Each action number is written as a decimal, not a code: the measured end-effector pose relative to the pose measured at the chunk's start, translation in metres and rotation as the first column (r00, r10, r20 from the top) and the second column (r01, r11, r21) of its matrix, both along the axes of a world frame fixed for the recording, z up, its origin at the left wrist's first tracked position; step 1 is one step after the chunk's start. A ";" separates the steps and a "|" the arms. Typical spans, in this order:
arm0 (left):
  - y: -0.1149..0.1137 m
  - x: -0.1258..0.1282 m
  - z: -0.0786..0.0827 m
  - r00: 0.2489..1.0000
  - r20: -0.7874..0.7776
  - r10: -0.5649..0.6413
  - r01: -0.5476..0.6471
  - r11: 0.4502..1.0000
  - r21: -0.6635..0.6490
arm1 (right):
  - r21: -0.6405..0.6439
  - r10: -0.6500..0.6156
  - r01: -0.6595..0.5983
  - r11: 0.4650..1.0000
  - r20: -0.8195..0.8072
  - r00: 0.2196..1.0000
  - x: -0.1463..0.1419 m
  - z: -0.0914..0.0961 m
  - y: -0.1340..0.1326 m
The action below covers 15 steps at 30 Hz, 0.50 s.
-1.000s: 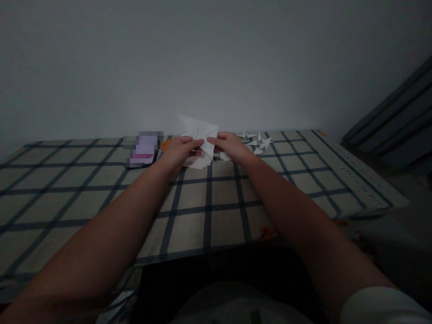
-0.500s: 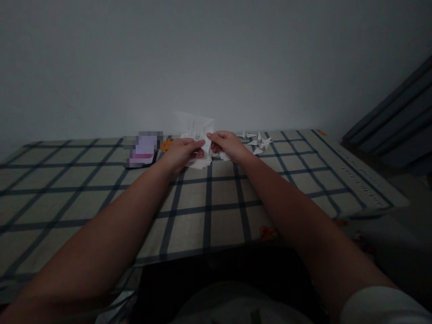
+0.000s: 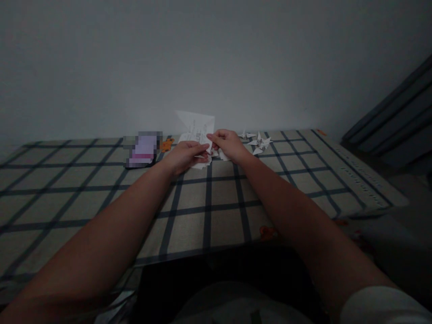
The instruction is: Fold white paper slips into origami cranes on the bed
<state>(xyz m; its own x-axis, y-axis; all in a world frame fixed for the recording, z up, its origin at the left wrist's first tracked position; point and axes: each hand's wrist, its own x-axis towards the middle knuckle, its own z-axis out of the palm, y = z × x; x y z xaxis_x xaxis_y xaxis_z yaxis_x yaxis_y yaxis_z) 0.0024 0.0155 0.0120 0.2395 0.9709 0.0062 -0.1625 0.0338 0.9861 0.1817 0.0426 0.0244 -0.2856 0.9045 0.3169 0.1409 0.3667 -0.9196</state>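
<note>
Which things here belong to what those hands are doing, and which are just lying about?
In use:
white paper, held by left hand and right hand
probably the papers underneath
perhaps the folded paper shapes

Apparently just there:
blurred phone-like device
checked tablecloth

Held paper (image 3: 200, 122) wht w/ dk grey print, folded paper shapes (image 3: 260, 143) wht too. Tablecloth (image 3: 192, 193) beige w/ dk blue check. Phone screen (image 3: 146, 144) lilac w/ pink band, wall (image 3: 216, 58) grey, curtain (image 3: 394, 117) dk blue-grey
</note>
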 end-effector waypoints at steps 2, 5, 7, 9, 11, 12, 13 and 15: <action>0.000 0.000 -0.001 1.000 -0.007 -0.017 0.017 1.000 -0.015 | 0.008 -0.004 0.004 1.000 0.004 1.000 0.000 0.000 0.000; -0.001 0.001 0.000 1.000 -0.015 0.001 -0.001 0.999 -0.043 | 0.018 0.000 0.001 1.000 -0.006 1.000 0.000 0.000 0.000; -0.004 0.004 0.002 1.000 -0.015 0.027 -0.027 0.998 -0.054 | 0.024 -0.007 0.007 1.000 -0.008 1.000 0.000 0.000 0.000; -0.006 0.007 0.006 0.998 -0.026 0.059 -0.061 0.996 -0.061 | 0.027 -0.020 0.020 0.999 0.002 1.000 0.000 0.000 -0.001; -0.008 0.010 0.008 0.996 -0.043 0.082 -0.085 0.994 -0.066 | 0.028 -0.031 0.031 0.999 0.010 0.999 0.000 0.002 -0.002; -0.009 0.011 0.009 0.996 -0.047 0.082 -0.085 0.994 -0.066 | 0.027 -0.035 0.034 0.999 0.009 0.999 0.000 0.003 -0.003; -0.009 0.011 0.009 0.996 -0.047 0.079 -0.082 0.995 -0.065 | 0.025 -0.037 0.036 0.999 0.005 0.999 0.000 0.003 -0.004; -0.010 0.011 0.010 0.997 -0.046 0.057 -0.060 0.996 -0.063 | 0.018 -0.038 0.038 0.999 -0.007 0.999 0.000 0.004 -0.005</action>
<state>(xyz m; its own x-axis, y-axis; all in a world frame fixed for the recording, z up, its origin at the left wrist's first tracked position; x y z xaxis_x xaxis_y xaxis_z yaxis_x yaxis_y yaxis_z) 0.0136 0.0053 0.0216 0.1810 0.9813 -0.0660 -0.1226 0.0891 0.9884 0.1814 0.0377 0.0286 -0.2489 0.9086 0.3355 0.1490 0.3782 -0.9137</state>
